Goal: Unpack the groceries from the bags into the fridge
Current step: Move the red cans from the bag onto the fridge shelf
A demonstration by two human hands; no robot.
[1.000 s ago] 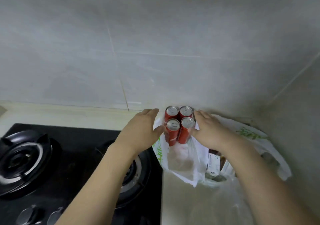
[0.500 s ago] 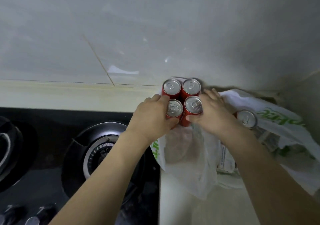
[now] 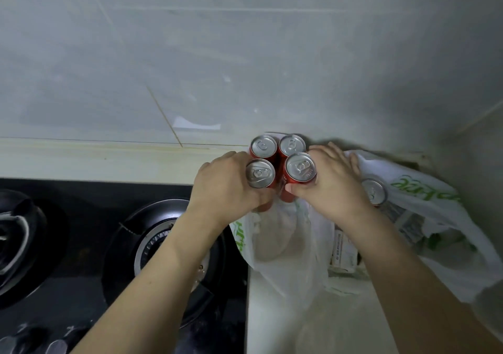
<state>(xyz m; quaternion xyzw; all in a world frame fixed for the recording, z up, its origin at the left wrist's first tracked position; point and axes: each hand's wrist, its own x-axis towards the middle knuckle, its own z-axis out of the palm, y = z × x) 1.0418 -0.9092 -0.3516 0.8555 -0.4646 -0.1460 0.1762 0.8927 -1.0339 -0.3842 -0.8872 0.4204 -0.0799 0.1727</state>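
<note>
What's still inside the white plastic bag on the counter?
Inside the white plastic bag, one more red can shows its silver top behind the right hand, with printed cartons lower down. Whatever lies deeper is hidden by plastic and the forearm.

Dim, flat, greenish-grey light. Glare glints on the can tops and a wall patch. Deep shadow swallows the stove. Wide-angle bending curves the edges; the whole frame looks soft, slightly smeared.
</note>
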